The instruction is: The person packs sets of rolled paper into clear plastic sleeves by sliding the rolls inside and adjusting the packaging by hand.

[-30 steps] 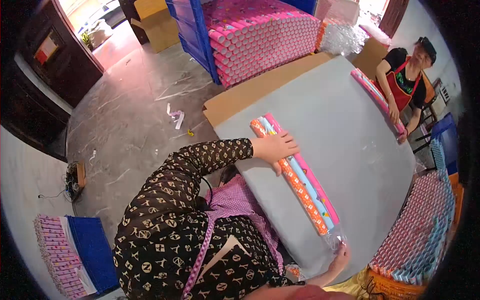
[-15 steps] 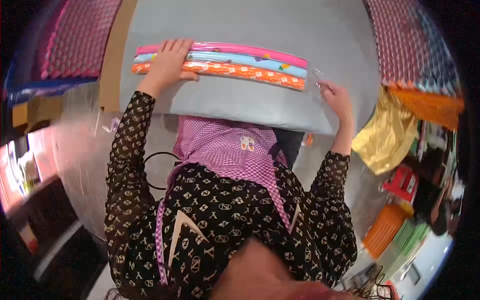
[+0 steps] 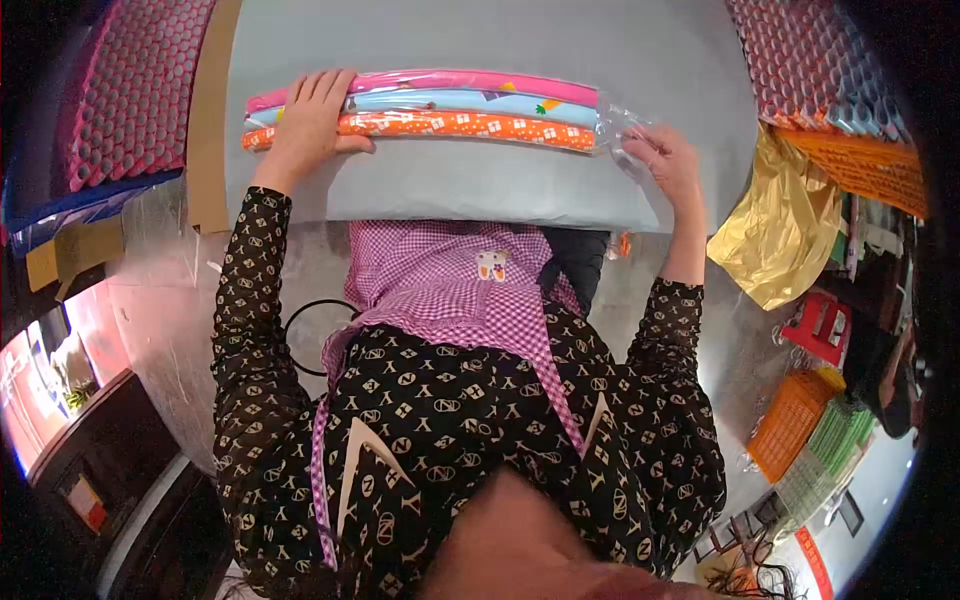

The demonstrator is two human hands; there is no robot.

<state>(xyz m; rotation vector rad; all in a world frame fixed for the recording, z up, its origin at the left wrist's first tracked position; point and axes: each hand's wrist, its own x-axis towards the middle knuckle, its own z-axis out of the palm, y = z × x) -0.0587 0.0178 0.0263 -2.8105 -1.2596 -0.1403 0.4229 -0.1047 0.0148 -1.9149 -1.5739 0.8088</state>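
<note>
Three long rolls, pink, light blue with printed shapes, and orange with white prints, lie side by side in a clear plastic bag [image 3: 612, 122] on the grey table. My left hand [image 3: 312, 122] rests flat across the left part of the orange roll [image 3: 470, 125] and its neighbours, fingers stretched out and thumb apart. Past the right ends of the rolls, the loose end of the bag runs to my right hand [image 3: 663, 160]. That hand is closed, pinching the plastic between thumb and fingers.
Stacks of pink rolls [image 3: 140, 95] stand left of the grey table [image 3: 480, 190], and more rolls [image 3: 815, 70] stand at the right. A gold sheet [image 3: 780, 225] hangs by the right edge. Orange baskets [image 3: 790, 425] and a red item [image 3: 818, 328] are lower right.
The rolls and both hands appear slightly further up and left in view as the camera shifts. My right hand has turned, and the bag's end is spread out more beside it.
</note>
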